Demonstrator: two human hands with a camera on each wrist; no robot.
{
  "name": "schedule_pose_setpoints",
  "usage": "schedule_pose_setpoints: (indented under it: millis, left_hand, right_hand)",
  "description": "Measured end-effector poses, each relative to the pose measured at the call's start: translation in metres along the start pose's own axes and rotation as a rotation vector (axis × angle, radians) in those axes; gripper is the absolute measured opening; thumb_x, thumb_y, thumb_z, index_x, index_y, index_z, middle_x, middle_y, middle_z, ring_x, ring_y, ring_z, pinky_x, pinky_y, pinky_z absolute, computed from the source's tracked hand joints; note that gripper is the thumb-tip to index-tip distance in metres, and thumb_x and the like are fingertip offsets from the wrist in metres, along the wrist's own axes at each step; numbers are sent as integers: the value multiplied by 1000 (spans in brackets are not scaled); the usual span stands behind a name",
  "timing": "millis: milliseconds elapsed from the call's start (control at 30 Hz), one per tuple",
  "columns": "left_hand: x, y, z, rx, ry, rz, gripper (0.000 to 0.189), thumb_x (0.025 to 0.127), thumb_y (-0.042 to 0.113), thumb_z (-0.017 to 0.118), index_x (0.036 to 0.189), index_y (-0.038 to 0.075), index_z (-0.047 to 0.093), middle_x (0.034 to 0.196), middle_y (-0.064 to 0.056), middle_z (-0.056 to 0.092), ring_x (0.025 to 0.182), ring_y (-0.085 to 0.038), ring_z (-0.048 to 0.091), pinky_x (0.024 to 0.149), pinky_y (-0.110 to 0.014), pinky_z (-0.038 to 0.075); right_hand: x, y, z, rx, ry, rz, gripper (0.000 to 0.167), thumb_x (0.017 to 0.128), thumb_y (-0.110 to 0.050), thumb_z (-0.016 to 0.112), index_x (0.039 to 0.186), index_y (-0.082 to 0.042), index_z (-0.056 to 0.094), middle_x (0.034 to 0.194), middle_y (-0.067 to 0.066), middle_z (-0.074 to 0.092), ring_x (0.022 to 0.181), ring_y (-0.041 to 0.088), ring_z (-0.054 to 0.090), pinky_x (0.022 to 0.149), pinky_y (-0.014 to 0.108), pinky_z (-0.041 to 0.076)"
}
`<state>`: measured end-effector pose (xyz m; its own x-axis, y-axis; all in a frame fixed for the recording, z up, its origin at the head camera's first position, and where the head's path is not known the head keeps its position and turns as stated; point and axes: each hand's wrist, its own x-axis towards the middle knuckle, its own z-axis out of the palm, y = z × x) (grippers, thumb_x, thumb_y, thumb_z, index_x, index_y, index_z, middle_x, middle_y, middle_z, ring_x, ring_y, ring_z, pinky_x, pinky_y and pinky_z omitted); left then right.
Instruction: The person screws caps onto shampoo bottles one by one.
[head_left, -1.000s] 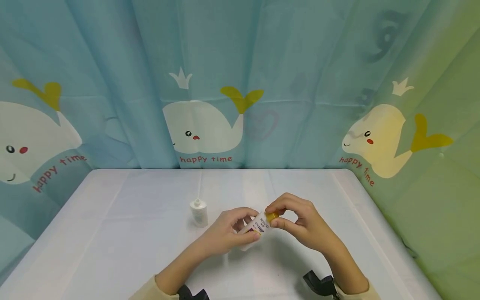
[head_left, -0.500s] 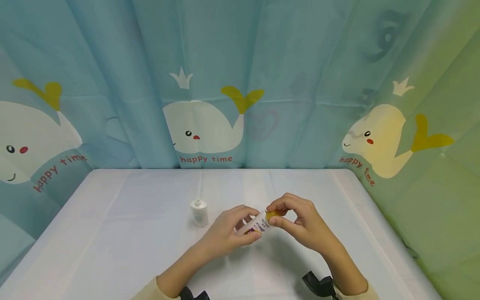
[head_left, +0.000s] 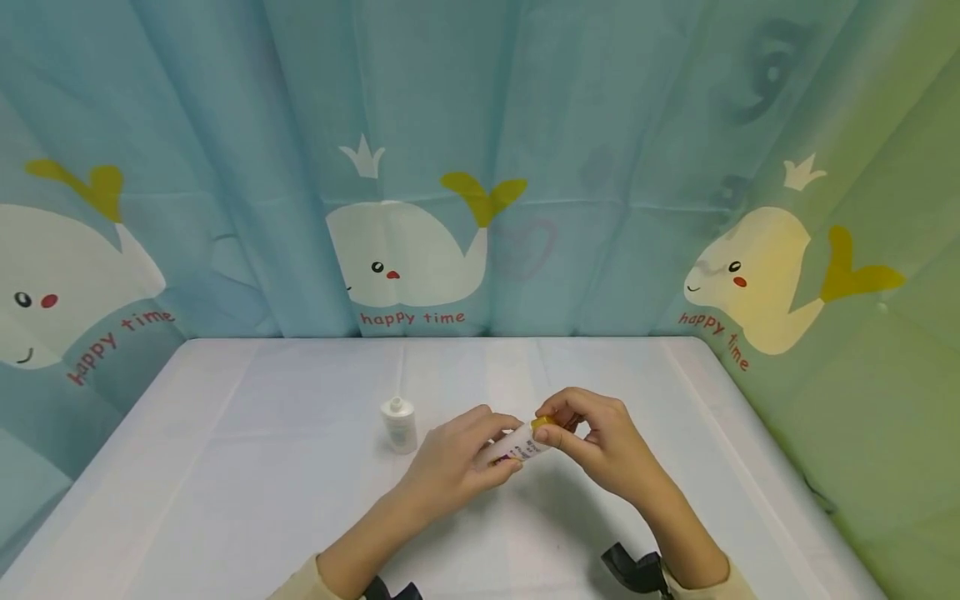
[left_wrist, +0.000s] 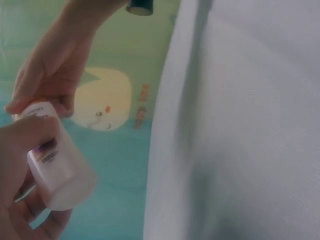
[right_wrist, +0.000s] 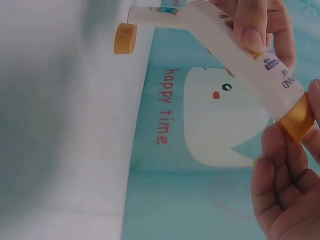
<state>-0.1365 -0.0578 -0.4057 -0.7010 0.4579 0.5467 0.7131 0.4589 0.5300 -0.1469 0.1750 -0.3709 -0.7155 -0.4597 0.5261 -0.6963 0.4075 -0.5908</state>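
My left hand [head_left: 453, 458] grips a white bottle [head_left: 517, 446] with dark and purple print, held tilted above the table. The thumb and fingers of my right hand [head_left: 603, 437] pinch its gold cap [head_left: 543, 423] at the upper right end. In the right wrist view the gold cap [right_wrist: 298, 119] sits against the bottle's end; whether it is screwed tight I cannot tell. From the left wrist view, the rounded base of the bottle [left_wrist: 72, 187] points away from the right hand, and the left thumb lies across the label.
An uncapped white bottle [head_left: 400, 427] stands upright to the left of my hands. Close to it on the table, a loose gold cap [right_wrist: 125, 38] shows in the right wrist view. Whale-print curtains [head_left: 600, 167] border the white-covered table [head_left: 247, 467] behind and at the sides.
The held bottle has tipped slightly nearer level, its left hand turning a little with it. The right fingers have shifted slightly on the cap. The standing bottle has stayed put.
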Motion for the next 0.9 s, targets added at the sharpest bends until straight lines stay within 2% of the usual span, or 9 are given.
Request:
schedule_pose_setpoints:
  millis: [200,333,433,533,600,800,900]
  left_hand:
    - [3,2,3,132,49,75,30,83,27,80,110,20,68,82,9,55,70,-2,48,58,-13,43]
    - [4,3,5,125,69,61,32,83,27,82,111,22,67,85,10,56,72,-2,50,61,-15,45]
    - [5,5,5,33,57,-19,34,84,28,81,113,23,65,91,12,59,77,-2,56,65,-17,50]
    - [5,5,6,-100,42,-138,35,86,30,79,116,24,63,98,14,62,81,-2,60,70,-22,54]
    - [6,4,7,-195,45,-214,35,86,30,78,117,24,62,100,14,63,82,-4,61,72,-25,56]
    - [6,1,6,-440,59,-408,37,87,26,78,119,25,60,105,4,63,90,-15,61,78,-30,57]
    - [8,-1,9,-523,50,-447,38,89,25,77,122,25,58,109,0,61,92,-19,61,78,-31,57]
  right_hand:
    - [-1,1,-3,-12,13,18,19,87,-14,77,97,-25,66,81,-14,67,70,4,62,61,25,53]
    - [-1,3,-5,22,20,6,21,86,-11,78,101,-22,68,88,-12,69,73,5,63,66,25,54]
    - [-2,5,-6,55,36,8,23,88,-7,75,107,-19,69,96,-7,72,76,7,65,68,25,55]
    - [-2,6,-8,79,58,25,26,90,-3,71,113,-16,68,102,-2,73,78,10,67,67,27,56]
    - [-2,5,-8,101,64,59,27,91,-3,69,115,-15,68,101,0,73,77,12,66,65,27,56]
    - [-4,4,-4,167,-16,223,24,93,-13,70,117,-17,66,99,0,71,80,15,69,67,30,56]
    - [-4,12,2,216,-54,268,24,92,-18,73,115,-17,66,100,2,71,81,16,70,69,30,57]
